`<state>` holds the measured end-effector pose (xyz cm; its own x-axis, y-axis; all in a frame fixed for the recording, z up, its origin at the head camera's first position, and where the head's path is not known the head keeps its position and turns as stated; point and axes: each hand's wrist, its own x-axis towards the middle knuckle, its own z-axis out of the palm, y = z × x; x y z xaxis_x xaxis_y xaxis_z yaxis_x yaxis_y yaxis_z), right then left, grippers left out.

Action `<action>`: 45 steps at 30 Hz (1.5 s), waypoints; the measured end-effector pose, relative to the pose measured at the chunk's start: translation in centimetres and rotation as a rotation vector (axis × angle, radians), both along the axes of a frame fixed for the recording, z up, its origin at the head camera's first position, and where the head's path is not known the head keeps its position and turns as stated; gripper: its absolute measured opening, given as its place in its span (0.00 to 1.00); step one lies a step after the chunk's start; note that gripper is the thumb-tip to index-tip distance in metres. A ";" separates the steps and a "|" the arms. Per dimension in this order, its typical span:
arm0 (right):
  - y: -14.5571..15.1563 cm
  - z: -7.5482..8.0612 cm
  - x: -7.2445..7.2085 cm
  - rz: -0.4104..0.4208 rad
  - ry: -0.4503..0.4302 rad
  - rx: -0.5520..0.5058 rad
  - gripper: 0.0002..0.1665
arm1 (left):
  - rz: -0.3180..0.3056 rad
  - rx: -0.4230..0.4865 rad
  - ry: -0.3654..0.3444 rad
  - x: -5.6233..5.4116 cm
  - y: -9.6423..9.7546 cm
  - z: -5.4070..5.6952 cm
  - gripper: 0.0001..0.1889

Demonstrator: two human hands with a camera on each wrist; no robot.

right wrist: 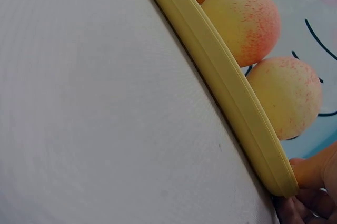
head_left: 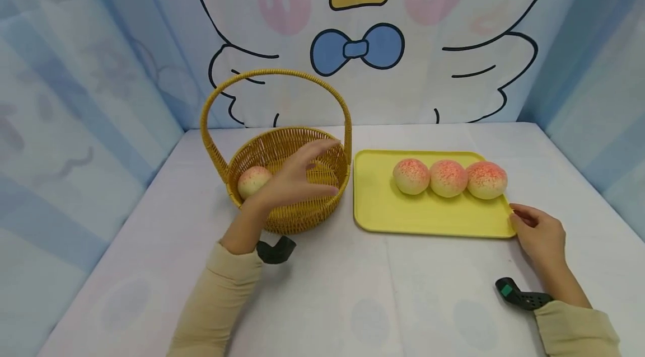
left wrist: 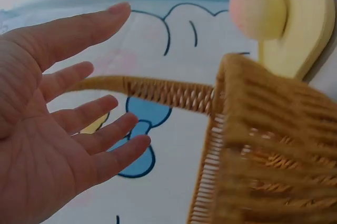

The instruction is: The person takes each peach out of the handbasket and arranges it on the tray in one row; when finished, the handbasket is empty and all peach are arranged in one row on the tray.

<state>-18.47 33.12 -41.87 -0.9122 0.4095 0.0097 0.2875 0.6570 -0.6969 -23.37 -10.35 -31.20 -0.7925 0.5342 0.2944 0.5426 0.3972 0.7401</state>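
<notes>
My left hand [head_left: 288, 182] hovers over the woven basket [head_left: 282, 221], thumb and fingers spread, holding nothing; the left wrist view shows its bare palm [left wrist: 47, 155]. One pink-and-cream peach [head_left: 253, 181] lies inside the basket at its left, partly behind that hand. To the right sits a yellow tray [head_left: 383, 214] with three peaches in a row: the left peach [head_left: 411, 176], the middle peach [head_left: 448, 178] and the right peach [head_left: 486, 180]. At the tray's near right corner, my right hand [head_left: 544, 236] pinches the rim, thumb above and fingers below in the right wrist view.
The basket's tall handle [head_left: 277, 72] arches over its opening. Behind the white table [head_left: 332, 301] hangs a cartoon-printed cloth [head_left: 383, 88], with blue curtains [head_left: 75, 94] at both sides. Each wrist carries a black strap mount [head_left: 521, 295].
</notes>
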 end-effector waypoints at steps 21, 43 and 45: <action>0.1 -0.5 0.0 0.000 -0.011 0.013 0.25 | 0.253 -0.027 -0.146 0.0 -8.6 0.3 0.41; 0.6 -1.2 -0.2 -0.009 0.008 0.025 0.24 | 0.325 -0.148 -0.289 -1.7 -10.3 -1.8 0.32; 0.7 -1.2 -0.3 -0.006 0.011 0.021 0.24 | 0.342 -0.145 -0.303 -1.8 -10.3 -1.8 0.31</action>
<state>-18.73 33.77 -43.09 -0.9096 0.4145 0.0280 0.2841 0.6697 -0.6861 -25.14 -20.67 -33.04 -0.9686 0.2461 -0.0359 0.1307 0.6265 0.7684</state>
